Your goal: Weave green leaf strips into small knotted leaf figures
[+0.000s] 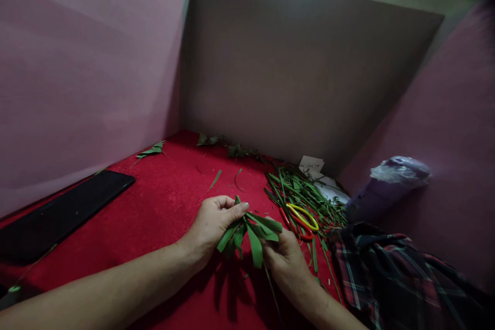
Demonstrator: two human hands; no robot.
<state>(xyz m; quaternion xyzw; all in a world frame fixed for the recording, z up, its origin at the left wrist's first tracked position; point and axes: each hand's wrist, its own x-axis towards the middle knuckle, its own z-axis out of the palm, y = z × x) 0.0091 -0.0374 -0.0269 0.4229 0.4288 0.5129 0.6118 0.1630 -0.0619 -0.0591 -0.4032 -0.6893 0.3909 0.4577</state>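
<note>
A bundle of green leaf strips (254, 240) fans out over the red cloth (166, 221), its strips pointing down and to the right. My left hand (218, 221) pinches the bundle's gathered top between thumb and fingers. On the right side of the bundle, my right hand (284, 252) is closed around a leaf strip, its fingertips partly hidden behind the leaves. A thin stem hangs below my right hand. Scissors with red and yellow handles (303, 216) lie just beyond that hand, against a heap of long green leaves (305, 191).
A flat black object (65, 216) lies at the left by the wall. White papers (330, 188) sit behind the leaf heap. A purple object with clear plastic (382, 191) and a plaid cloth (402, 273) are at the right. Leaf scraps (237, 151) line the back edge.
</note>
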